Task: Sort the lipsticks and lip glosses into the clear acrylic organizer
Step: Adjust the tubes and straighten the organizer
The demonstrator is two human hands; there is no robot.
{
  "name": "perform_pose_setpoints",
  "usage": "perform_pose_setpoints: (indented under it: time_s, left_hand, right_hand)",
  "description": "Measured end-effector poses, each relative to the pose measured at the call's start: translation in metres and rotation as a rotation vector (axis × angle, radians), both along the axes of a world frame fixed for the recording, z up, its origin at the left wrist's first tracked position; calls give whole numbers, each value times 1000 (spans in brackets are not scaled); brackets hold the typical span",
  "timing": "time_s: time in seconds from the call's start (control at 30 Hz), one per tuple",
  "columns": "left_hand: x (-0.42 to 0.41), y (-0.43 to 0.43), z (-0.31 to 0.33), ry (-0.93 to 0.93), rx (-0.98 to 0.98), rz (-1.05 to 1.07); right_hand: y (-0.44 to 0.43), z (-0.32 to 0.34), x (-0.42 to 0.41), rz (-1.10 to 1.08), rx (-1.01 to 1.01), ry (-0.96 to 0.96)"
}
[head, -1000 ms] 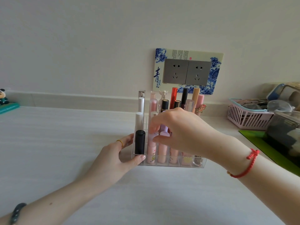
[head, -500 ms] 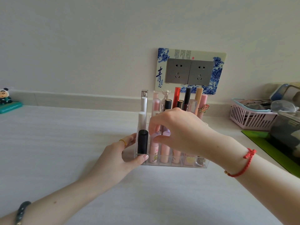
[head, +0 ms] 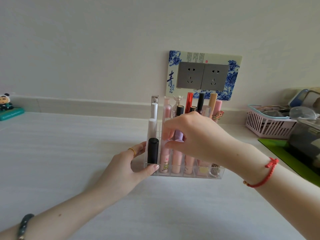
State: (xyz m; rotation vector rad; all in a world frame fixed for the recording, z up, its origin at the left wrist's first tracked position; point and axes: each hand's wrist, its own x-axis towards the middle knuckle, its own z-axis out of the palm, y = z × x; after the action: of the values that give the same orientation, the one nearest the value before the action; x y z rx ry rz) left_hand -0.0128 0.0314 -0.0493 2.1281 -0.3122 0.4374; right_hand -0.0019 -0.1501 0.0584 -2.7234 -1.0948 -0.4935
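Far left on the white table sits a panda figurine on a teal base, well apart from the work. Left hand clamps the left front corner of the clear acrylic organizer: thumb pressed on the front wall, fingers wrapped round the left side, gold ring visible. Just beside that thumb, the front-left cell holds a black tube, with two white tubes behind it in the same column. Right hand reaches over the middle of the organizer, thumb and fingertips pinched narrow on a pink tube in the second column, next to a lilac-capped one. Palm hides the middle rows and most tube tops; exact cell of the pinched tube unclear. Back row shows above the knuckles: red tube, black and tan ones. Wall outlet plate behind. Right edge: pink basket, dark container on a green mat, partly cut off.
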Motion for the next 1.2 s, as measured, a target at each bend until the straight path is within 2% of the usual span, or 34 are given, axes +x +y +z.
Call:
perform_pose_setpoints:
  time_s: [0.17, 0.4, 1.03, 1.2]
  left_hand:
    - [0, 0, 0, -9, 1, -12]
    - [1, 0, -1, -10, 0, 1]
    - [1, 1, -2, -13, 3, -18]
    - [0, 0, -1, -15, -21, -33]
  right_hand:
    - [-14, 9, -1, -50, 21, 8]
    - [-21, 0, -3, -99, -56, 9]
    - [-20, -3, -1, -140, 46, 42]
    - [-19, 10, 4, -125, 180, -17]
